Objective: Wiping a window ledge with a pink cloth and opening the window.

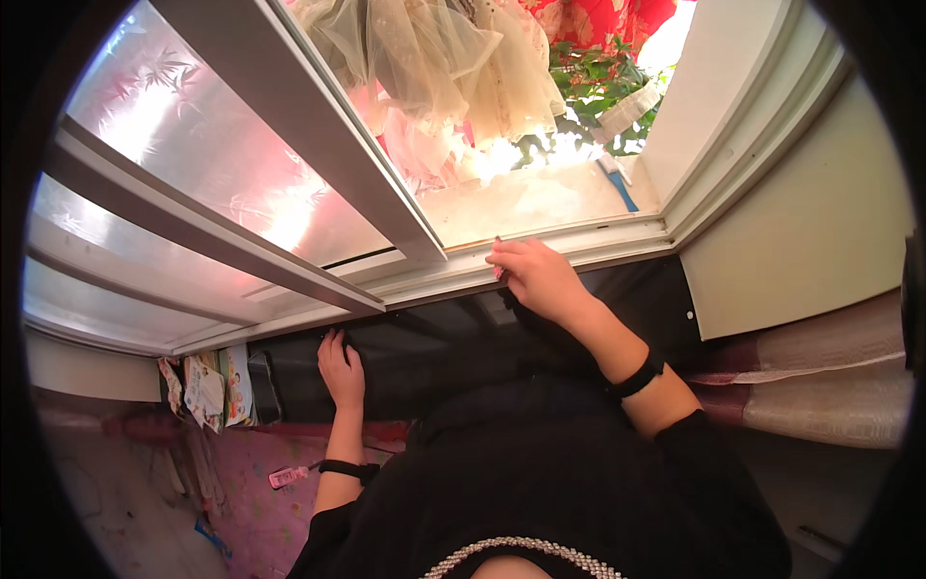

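Two bare hands worked at a window. The right hand (542, 278) reached to the white window track (569, 241), its thumb and fingertips clamped together on a small pink object (499, 274); too little of that object showed to tell its kind. It was at the near edge of the track, just right of the lower end of the sliding frame (318, 116). The left hand (340, 372) lay well to the left on the black sill (453, 347), palm down and gripping nothing, its thumb apart from the fingers.

At the sill's left end stood some books (227, 386), with a dark rectangular case (262, 386) just beside them. Nearer, a pink bottle (287, 477) lay on a pink patterned cloth (253, 502). On the far ledge (521, 205), toward the right, was a blue-handled brush (620, 185). Cream tulle (434, 68) and red patterned fabric (608, 21) hung beyond, near green leaves (584, 87). A pale curtain (820, 381) hung at the right.
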The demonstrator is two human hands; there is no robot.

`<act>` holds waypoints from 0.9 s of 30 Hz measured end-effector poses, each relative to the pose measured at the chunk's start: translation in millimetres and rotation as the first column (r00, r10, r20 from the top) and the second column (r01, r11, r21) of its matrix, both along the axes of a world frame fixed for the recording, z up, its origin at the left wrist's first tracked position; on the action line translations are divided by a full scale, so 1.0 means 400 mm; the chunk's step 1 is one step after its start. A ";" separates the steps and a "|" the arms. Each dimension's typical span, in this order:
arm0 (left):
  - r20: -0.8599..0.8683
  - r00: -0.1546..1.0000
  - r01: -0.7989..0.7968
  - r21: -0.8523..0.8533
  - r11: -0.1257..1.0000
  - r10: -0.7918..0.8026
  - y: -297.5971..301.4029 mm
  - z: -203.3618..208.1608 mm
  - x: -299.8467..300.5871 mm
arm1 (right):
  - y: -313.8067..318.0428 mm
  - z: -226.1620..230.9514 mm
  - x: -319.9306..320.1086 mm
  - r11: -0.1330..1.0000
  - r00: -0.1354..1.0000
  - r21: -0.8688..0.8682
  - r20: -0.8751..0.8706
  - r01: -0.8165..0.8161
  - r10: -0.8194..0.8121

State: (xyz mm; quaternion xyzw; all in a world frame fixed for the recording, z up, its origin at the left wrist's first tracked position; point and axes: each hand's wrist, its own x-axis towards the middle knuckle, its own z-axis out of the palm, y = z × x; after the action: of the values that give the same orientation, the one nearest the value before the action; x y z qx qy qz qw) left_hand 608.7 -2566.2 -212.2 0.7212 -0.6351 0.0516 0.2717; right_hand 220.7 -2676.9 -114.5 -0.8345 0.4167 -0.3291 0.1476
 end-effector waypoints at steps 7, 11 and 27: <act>0.004 1.000 0.004 0.009 1.000 -0.004 0.001 -0.004 -0.002 | 0.011 -0.082 -0.033 0.999 0.983 -0.002 -0.179 -0.050 0.049; 0.007 1.000 0.009 0.009 1.000 -0.009 -0.003 -0.001 -0.005 | 0.013 -0.102 -0.116 0.987 0.981 -0.042 -0.113 0.157 -0.161; 0.023 1.000 0.010 -0.006 1.000 -0.010 -0.010 -0.001 -0.006 | -0.007 -0.117 -0.422 0.731 0.715 -0.068 -0.166 0.679 -0.679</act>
State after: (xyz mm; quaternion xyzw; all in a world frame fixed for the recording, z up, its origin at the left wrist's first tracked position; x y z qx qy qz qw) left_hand 606.5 -2570.3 -212.8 0.7165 -0.6417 0.0605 0.2669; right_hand 52.0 -2679.8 -161.2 -0.6498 0.7046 -0.2843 -0.0225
